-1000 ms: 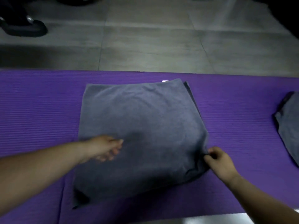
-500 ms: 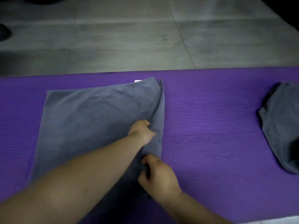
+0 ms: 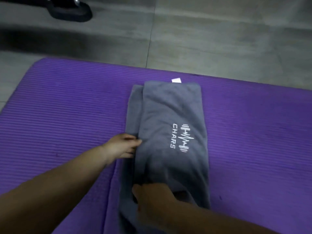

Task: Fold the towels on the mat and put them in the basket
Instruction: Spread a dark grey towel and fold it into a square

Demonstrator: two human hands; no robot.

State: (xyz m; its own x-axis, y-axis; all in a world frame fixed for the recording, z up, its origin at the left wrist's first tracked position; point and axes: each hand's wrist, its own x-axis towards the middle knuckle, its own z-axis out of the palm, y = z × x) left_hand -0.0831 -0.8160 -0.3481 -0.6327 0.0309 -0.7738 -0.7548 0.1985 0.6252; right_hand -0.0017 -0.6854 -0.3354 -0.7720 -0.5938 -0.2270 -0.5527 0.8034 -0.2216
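At the far left of my feed I see a chunky black shoe [image 3: 70, 9] standing on the grey tiled floor [image 3: 219, 39], well apart from the work. Nearer to me the purple ribbed foam mat [image 3: 59, 107] runs across the whole width of the view, its rounded far-left corner in sight. My left hand [image 3: 121, 146] comes in from the near left across the bare mat and meets the left edge of the grey terry towel [image 3: 168, 107], where thumb and fingers pinch the edge of the upper layer about halfway along its length. The towel lies flat on the middle of the mat, folded into a long narrow strip that runs from far to near, with a thinner band of the lower layer showing along its left side. My right hand [image 3: 152, 198] comes in from the near right and sits on the near end of the strip, back of the hand up, fingers curled into the cloth and gripping a fold there, though the light is dim at that spot. Right of the left hand, a white embroidered logo [image 3: 181, 138] reading CHARS faces up on the top layer. A small white fabric tag [image 3: 176, 80] pokes out from the towel's far edge. To the right of the towel I see only bare mat.
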